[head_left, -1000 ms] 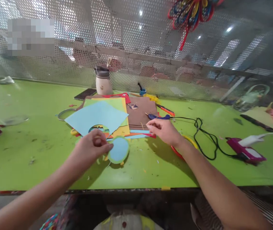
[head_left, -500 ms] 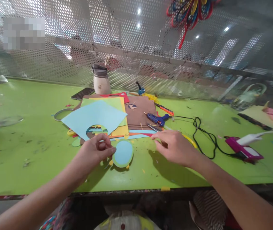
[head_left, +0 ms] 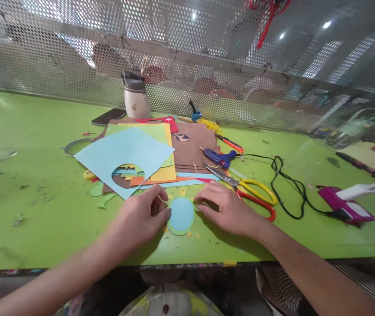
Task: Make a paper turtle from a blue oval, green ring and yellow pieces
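Observation:
A light blue paper disc with a green rim [head_left: 181, 215] lies on the green table [head_left: 42, 210] near its front edge. My left hand [head_left: 143, 217] has its fingers curled, and thumb and fingertips pinch the disc's left edge. My right hand [head_left: 225, 210] comes in from the other side, fingers bent and pressed together on the disc's right rim. Small yellow scraps lie around the disc. Just behind my left hand is a light blue sheet with a round hole cut in it [head_left: 124, 151], on top of a stack of coloured paper [head_left: 166, 173].
Yellow and red scissors [head_left: 249, 191] lie just right of my right hand. Behind them are a blue glue gun [head_left: 218, 157] with a black cable [head_left: 289, 184]. A beige cup [head_left: 136, 100], a phone [head_left: 108, 116] and a perforated metal screen stand at the back. A purple tool [head_left: 345, 208] lies at the right.
My right hand came back from the paper stack to the disc's right edge, uncovering the scissors. The disc has gone down flat onto the table, with my left hand still on it.

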The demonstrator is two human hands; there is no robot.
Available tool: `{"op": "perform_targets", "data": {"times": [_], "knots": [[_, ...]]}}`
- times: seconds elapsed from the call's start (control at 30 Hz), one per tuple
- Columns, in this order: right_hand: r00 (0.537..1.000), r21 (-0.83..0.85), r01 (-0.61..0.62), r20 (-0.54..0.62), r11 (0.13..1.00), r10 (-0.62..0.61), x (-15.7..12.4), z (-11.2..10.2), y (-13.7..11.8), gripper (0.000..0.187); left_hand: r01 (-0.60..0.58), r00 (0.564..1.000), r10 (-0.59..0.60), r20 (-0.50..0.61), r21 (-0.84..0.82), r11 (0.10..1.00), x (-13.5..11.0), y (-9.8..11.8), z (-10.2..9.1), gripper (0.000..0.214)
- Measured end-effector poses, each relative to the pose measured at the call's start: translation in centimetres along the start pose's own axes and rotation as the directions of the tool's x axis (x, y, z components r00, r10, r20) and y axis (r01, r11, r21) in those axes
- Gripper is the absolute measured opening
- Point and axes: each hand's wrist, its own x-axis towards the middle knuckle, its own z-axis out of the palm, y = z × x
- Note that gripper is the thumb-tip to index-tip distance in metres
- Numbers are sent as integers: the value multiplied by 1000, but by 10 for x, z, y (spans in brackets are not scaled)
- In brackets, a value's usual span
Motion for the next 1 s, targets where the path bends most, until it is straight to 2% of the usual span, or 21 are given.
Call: {"op": "perform_targets", "data": {"times": [0.07,0.13,0.27,0.33,0.43,0.57,0.8,1.0], "knots": [[1000,0,7,21,1000,-7,-2,1,1,14,-17,1000,14,18,163,987,-2,-1,-6,19],[999,1,9,34,1000,-9,-3,0,0,17,-89,996,86,23,268,959,-2,-3,-11,24],[998,6,3,68,1000,-4,-7,-2,-4,27,-335,942,321,98,310,890,-2,-3,-14,32],[997,1,0,83,1000,0,-10,-2,-7,31,-392,920,366,139,302,869,-2,-3,-13,42],[997,-7,-5,78,1000,6,-12,0,-8,32,-414,909,378,175,286,864,-4,-6,-9,57],[998,13,-5,55,1000,4,-14,4,-7,36,-405,914,369,171,306,862,-6,-14,-4,72],[996,0,17,88,1000,-17,-15,4,-7,37,-458,889,434,148,337,823,-8,-20,2,74],[997,3,41,63,999,-41,-15,3,-12,39,-433,900,412,140,389,814,-10,-14,4,73]]}}
